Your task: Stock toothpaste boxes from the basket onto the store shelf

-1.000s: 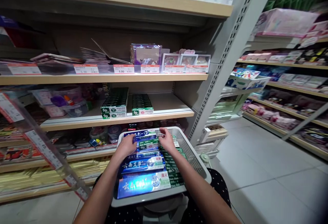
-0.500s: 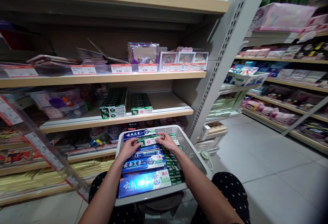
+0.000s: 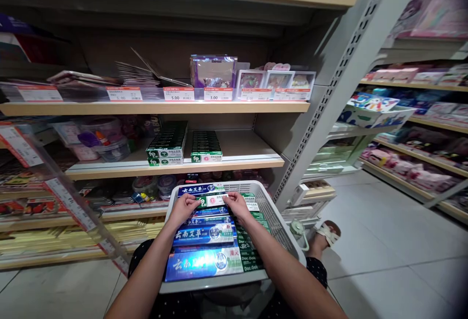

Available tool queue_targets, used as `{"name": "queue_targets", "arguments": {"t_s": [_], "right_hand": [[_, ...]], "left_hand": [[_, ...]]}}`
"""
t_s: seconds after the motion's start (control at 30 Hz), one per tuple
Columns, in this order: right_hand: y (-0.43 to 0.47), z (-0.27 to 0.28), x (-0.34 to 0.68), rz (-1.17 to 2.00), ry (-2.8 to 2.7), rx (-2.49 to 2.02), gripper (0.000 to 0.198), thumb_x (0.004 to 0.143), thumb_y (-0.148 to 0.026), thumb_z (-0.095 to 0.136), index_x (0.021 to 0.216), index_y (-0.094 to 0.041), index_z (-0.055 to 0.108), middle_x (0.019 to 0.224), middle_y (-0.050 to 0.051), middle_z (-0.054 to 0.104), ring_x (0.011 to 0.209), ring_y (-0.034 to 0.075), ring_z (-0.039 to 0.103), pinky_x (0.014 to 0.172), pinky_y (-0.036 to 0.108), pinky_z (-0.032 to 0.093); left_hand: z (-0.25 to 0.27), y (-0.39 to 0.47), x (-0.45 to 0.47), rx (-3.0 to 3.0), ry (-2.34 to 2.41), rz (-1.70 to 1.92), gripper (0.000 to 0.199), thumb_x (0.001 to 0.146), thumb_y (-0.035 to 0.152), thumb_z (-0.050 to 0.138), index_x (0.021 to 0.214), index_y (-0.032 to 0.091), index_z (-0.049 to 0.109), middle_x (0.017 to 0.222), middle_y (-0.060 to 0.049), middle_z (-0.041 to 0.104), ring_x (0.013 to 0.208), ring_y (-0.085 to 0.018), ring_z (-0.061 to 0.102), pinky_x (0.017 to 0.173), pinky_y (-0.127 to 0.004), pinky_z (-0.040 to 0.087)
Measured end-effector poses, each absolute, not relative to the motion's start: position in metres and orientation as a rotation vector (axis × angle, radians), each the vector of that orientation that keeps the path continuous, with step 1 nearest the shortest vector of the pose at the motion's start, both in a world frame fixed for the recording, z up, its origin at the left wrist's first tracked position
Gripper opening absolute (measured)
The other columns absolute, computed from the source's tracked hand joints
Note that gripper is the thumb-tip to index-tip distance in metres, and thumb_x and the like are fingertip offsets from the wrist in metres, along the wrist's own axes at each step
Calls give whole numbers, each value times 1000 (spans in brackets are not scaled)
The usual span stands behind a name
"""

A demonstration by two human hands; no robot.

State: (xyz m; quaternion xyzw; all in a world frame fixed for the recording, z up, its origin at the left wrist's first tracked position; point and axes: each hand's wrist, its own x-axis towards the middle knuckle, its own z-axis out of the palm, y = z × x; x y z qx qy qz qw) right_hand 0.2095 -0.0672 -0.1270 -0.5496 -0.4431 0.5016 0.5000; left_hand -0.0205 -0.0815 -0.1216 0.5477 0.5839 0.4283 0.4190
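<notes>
Between my two hands is a green-and-white toothpaste box (image 3: 213, 200), held level above the basket's contents. My left hand (image 3: 185, 209) pinches its left end, and my right hand (image 3: 237, 206) pinches the right end. Below them sits a light grey plastic basket (image 3: 292, 246), in front of my body. Blue toothpaste boxes (image 3: 203, 264) fill its left side, and green toothpaste boxes (image 3: 251, 254) are lined up on its right. On the shelf ahead stand two rows of matching boxes, a longer left row (image 3: 166, 146) and a shorter right row (image 3: 205, 147).
Clear tubs (image 3: 106, 139) stand left of the rows. Above, a shelf edge (image 3: 164, 108) carries price tags and small boxed goods. A slanted label strip (image 3: 69, 202) juts in at left, a slotted upright (image 3: 329, 80) rises at right. A sandalled foot (image 3: 327, 235) rests on the tiles.
The view has turned slightly left, so the shelves appear farther right. My right knee has moved inward, and a sandalled foot now shows. Both hands still hold the green-and-white box.
</notes>
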Motion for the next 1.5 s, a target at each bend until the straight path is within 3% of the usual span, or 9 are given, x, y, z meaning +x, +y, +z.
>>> {"name": "queue_targets", "arguments": {"t_s": [0.13,0.33,0.53,0.77,0.93,1.1,1.27,1.5], "right_hand": [[-64,-129,208,1249,-1075,-1307,25,68,-35,71,85,-21,59,81,5,70,80,22,68,70,34,55],[-62,-135,208,1253,-931,-1321,33,61,-34,77,82,-21,56,75,3,68,72,20,67,69,33,55],[-67,-133,212,1131,-1184,-1311,31,69,-43,70,86,-19,58,84,7,69,81,22,67,75,35,55],[-70,-69,207,708,-1473,-1228,34,81,-41,63,106,-19,57,104,9,65,88,22,63,81,38,53],[-39,-19,195,464,-1527,-1082,30,82,-31,62,108,-19,54,109,9,61,97,22,60,86,37,52],[-11,-13,182,312,-1558,-1148,26,82,-23,61,106,-18,53,107,10,56,100,24,58,89,40,50],[3,-25,176,291,-1515,-1140,27,82,-20,61,107,-17,53,122,14,50,113,25,54,96,40,48],[20,-31,173,392,-1501,-1162,29,80,-18,62,106,-18,52,108,9,59,100,22,61,91,37,52]], "left_hand": [[-118,-81,-20,1358,1488,1070,50,61,62,71,79,17,59,57,1,62,52,-15,56,52,-25,40],[-116,-82,-19,1330,1448,1072,46,65,59,70,80,17,60,58,2,60,52,-13,54,51,-24,37],[-119,-79,-18,1419,1479,1057,39,67,55,68,79,19,57,59,2,59,54,-14,55,52,-25,39],[-40,-82,-17,1785,1650,1139,23,77,42,62,88,22,57,81,-3,69,77,-20,66,68,-29,49],[2,-59,-6,1827,1630,1442,20,83,33,58,98,19,56,92,-6,70,83,-20,69,76,-31,53],[-2,-30,-6,1898,1741,1461,14,84,23,58,96,18,56,92,-9,70,86,-23,69,80,-35,52],[-15,-14,-8,2014,1849,1409,15,87,19,53,101,16,55,96,-13,68,93,-26,66,86,-40,49],[-24,2,-3,1845,1817,1488,23,88,14,50,111,17,48,101,-12,66,91,-23,68,81,-35,51]]}}
